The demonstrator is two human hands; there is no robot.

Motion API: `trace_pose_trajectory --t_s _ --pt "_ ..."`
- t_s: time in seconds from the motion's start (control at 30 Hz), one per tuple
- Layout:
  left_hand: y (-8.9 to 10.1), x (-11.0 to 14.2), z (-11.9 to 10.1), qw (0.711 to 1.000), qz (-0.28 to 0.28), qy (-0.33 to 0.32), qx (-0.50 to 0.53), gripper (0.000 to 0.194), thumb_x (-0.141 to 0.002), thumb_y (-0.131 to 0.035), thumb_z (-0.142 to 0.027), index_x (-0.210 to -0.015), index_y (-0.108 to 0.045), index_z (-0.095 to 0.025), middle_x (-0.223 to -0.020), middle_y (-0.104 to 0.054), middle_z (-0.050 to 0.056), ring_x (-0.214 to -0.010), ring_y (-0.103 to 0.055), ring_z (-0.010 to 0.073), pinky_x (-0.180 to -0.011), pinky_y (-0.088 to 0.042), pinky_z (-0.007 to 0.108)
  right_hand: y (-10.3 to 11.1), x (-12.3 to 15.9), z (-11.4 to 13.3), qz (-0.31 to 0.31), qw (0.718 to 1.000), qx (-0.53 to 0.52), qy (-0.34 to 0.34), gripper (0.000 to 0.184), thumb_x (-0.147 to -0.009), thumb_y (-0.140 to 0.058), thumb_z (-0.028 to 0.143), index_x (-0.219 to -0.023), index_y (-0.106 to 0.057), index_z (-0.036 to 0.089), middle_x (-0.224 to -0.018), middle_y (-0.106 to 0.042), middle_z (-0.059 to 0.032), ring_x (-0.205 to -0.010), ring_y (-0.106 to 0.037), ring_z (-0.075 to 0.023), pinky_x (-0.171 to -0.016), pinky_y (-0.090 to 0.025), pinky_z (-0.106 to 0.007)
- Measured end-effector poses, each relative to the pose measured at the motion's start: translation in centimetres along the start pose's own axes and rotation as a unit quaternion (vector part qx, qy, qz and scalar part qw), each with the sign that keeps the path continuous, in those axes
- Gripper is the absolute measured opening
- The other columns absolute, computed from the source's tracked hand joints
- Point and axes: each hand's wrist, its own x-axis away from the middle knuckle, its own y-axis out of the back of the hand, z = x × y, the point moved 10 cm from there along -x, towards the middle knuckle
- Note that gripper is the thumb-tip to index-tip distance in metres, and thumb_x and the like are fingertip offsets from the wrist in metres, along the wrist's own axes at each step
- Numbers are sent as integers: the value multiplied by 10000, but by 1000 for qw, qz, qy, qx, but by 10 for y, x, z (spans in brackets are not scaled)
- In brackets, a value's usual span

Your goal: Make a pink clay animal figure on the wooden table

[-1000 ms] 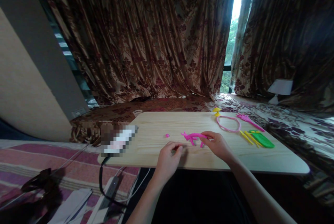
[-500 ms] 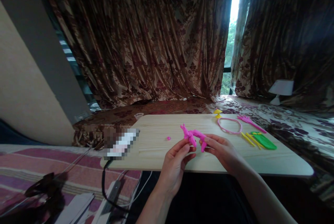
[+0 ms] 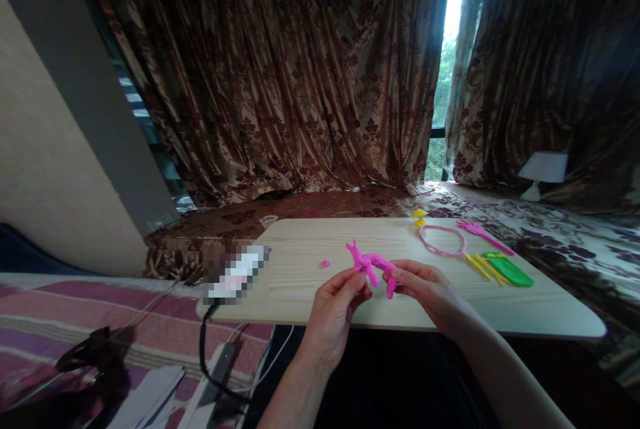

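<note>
"How are the hands?"
"Both grasping: the left hand (image 3: 333,315) pinches the pink figure (image 3: 376,260) at its front, the right hand (image 3: 430,289) at its rear, raised between them."
"A second ago?"
"Lower, in the right alone."
"Beyond?"
"A pink ball (image 3: 326,263) past the left fingers, then a pink ring (image 3: 445,254) past the right."
</note>
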Motion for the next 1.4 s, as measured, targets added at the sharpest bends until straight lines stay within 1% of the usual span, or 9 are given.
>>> trace_pose_trajectory --t_s 0.2,0.3,0.4,0.57,0.73,0.9,1.13,1.23,1.4 --pt "1 0 1 1000 0 1 11 168 -707 -732 -262 -818 -728 -136 -689 -673 11 -604 -589 86 -687 -516 247 1 -1 -3 -7 1000 7 8 292 -780 -655 408 -951 -723 181 -886 -708 -61 -858 -623 -209 -835 -466 -352" --pt "0 -1 4 1000 5 7 16 214 -758 -678 -307 -899 -717 -151 -760 -680 29 -658 -613 107 -701 -525 268 3 0 -5 -22 1000 7 18 323 -790 -637 431 -980 -714 182 -906 -708 -68 -859 -626 -208 -814 -478 -347" --pt "8 0 8 1000 -12 10 5 252 -765 -661 -317 -958 -705 -162 -856 -693 59 -706 -637 132 -704 -527 287 7 1 -6 -45 998 15 33 343 -795 -625 444 -1008 -704 187 -943 -710 -70 -859 -628 -207 -799 -485 -341" --pt "23 5 6 995 -69 -36 -58 207 -737 -687 -329 -855 -727 -164 -869 -704 48 -753 -627 135 -753 -494 270 17 1 -2 -102 991 54 63 349 -771 -651 444 -1012 -705 197 -953 -720 -53 -872 -632 -217 -803 -479 -335" --pt "16 6 -1 986 -75 -61 -134 249 -698 -727 -323 -888 -745 -163 -877 -727 65 -781 -621 164 -753 -465 275 21 2 2 -138 982 87 96 328 -768 -658 423 -999 -702 194 -992 -717 -60 -939 -632 -242 -866 -473 -364" --pt "12 2 -4 984 -72 -70 -149 265 -694 -723 -327 -913 -745 -179 -865 -732 53 -734 -629 150 -725 -465 263 16 3 6 -131 979 111 115 300 -777 -649 399 -982 -705 187 -978 -721 -64 -903 -652 -241 -817 -510 -354" --pt "13 -1 -5 984 -63 -74 -152 289 -722 -690 -345 -951 -731 -175 -885 -724 68 -767 -635 158 -739 -469 279 15 7 11 -126 968 167 136 280 -781 -637 377 -969 -694 178 -949 -714 -75 -848 -657 -237 -744 -530 -342" --pt "16 -7 -3 982 -67 -75 -163 316 -713 -684 -367 -952 -728 -166 -842 -721 72 -754 -642 167 -717 -474 288 16 5 11 -124 961 201 145 270 -777 -638 368 -968 -690 183 -949 -711 -70 -849 -656 -234 -749 -527 -340" --pt "26 -25 6 968 -69 -88 -223 276 -722 -658 -354 -903 -731 -158 -723 -713 47 -692 -643 165 -647 -468 270 20 -11 2 -105 951 255 137 251 -768 -630 370 -917 -709 184 -825 -725 -52 -701 -666 -206 -616 -530 -300"
